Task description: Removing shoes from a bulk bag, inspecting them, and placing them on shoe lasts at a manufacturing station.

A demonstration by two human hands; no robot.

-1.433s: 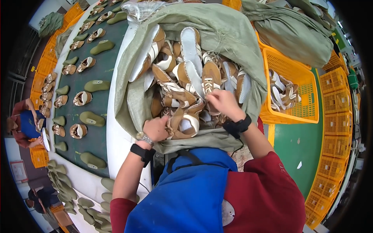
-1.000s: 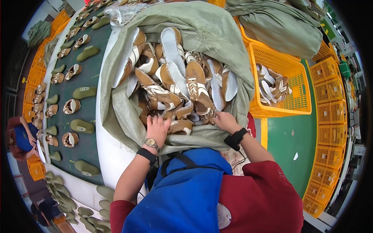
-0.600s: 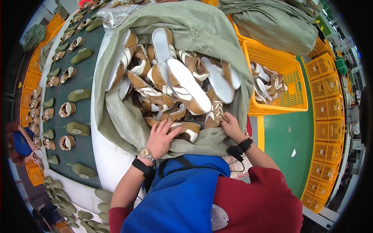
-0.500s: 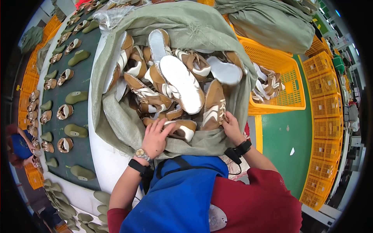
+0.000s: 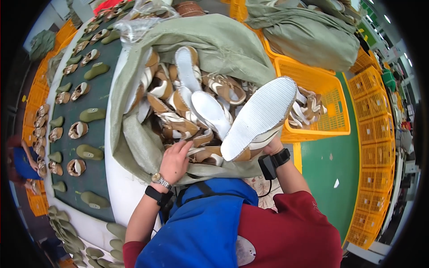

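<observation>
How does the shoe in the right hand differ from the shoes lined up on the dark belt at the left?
The lifted shoe is turned sole-up, its white ribbed sole facing the camera; the belt shoes sit upright, openings showing. The lifted shoe is held by the right hand above the green sack; the belt shoes lie spaced apart in rows. It looks far larger, being nearer the lens. Both are tan and white.

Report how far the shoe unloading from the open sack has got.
Done: shoes and green lasts already sit in rows on the dark belt beside the sack. In hand: the right hand lifts one tan shoe, white sole up, while the left hand rests on the shoes below. Left: the green sack looks mostly full, and the yellow crate also holds shoes.
</observation>
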